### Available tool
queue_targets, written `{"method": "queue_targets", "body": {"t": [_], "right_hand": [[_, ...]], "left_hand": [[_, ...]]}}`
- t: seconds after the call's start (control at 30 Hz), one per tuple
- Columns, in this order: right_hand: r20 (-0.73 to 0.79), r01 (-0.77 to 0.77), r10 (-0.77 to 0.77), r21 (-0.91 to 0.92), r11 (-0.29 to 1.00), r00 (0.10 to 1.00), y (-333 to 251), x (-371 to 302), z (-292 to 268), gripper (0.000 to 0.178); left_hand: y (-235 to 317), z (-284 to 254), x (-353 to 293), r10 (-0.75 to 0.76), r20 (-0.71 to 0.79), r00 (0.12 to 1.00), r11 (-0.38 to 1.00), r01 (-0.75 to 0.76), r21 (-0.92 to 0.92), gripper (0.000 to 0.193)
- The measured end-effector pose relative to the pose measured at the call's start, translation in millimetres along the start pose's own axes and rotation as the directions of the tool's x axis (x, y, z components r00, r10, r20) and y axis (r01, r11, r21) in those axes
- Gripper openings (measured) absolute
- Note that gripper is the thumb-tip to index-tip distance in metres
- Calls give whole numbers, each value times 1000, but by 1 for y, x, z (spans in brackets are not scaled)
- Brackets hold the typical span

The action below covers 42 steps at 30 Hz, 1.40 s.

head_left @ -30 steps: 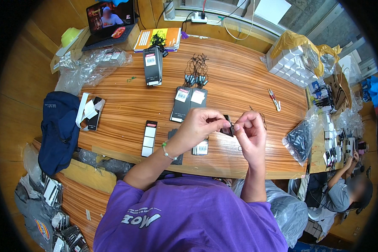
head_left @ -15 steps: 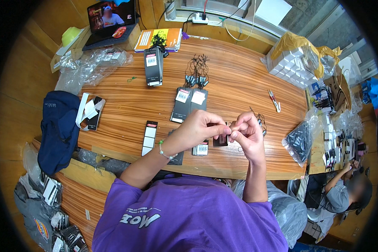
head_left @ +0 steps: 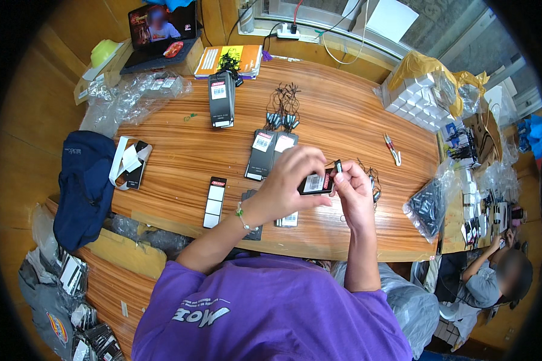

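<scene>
A dark hang tag (head_left: 315, 183) with a white label and a red band is up in front of me. My right hand (head_left: 356, 191) pinches its right end, together with a small dark string seal (head_left: 338, 166), between thumb and fingers. Around the tag's left side my left hand (head_left: 290, 178) is open, thumb below and curled fingers above, spread apart. Beyond it lie two stacks of grey tags (head_left: 260, 157), partly hidden by that hand. Black string loops with small seals (head_left: 281, 114) rest at their far end. More strings (head_left: 373, 180) lie beside my right hand.
A single tag (head_left: 214, 203) lies left of my arm, a tag stack (head_left: 221, 103) farther back. Red-handled pliers (head_left: 392, 150) and a plastic bag of dark pieces (head_left: 429, 207) are at right. White boxes (head_left: 417, 99), a laptop (head_left: 162, 36) and a blue bag (head_left: 84, 186) stand around.
My left hand has let go of its pinch and spread its fingers around the tag. The tag now shows its label, and the seal stands upright in my right hand.
</scene>
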State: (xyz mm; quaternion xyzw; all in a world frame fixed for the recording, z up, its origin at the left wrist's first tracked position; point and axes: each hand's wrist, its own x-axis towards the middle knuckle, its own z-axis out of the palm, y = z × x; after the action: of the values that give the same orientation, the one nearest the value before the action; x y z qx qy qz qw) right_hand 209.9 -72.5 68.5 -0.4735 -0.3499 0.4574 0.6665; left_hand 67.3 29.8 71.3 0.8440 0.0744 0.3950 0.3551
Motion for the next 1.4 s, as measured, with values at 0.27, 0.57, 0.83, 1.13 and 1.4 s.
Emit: {"method": "queue_targets", "body": {"t": [0.27, 0.57, 0.83, 1.13, 1.4], "right_hand": [[5, 44, -45, 45, 998, 999, -2, -2, -1, 9], [-141, 152, -117, 276, 949, 983, 2, 1, 4, 11], [-218, 189, -109, 389, 902, 970, 7, 6, 12, 14], [-282, 194, -127, 226, 955, 951, 9, 7, 24, 12], [-284, 187, -116, 239, 953, 952, 7, 8, 21, 11]], "left_hand": [[-5, 1, 0, -167, 182, 969, 914, 221, -339, 32], [-15, 10, -8, -212, 136, 968, 890, 249, -383, 33], [-3, 15, -9, -352, 145, 925, 829, 380, -411, 38], [-3, 24, -12, -230, 8, 973, 948, 226, -222, 30], [-3, 23, -18, -240, -15, 971, 956, 234, -178, 29]]}}
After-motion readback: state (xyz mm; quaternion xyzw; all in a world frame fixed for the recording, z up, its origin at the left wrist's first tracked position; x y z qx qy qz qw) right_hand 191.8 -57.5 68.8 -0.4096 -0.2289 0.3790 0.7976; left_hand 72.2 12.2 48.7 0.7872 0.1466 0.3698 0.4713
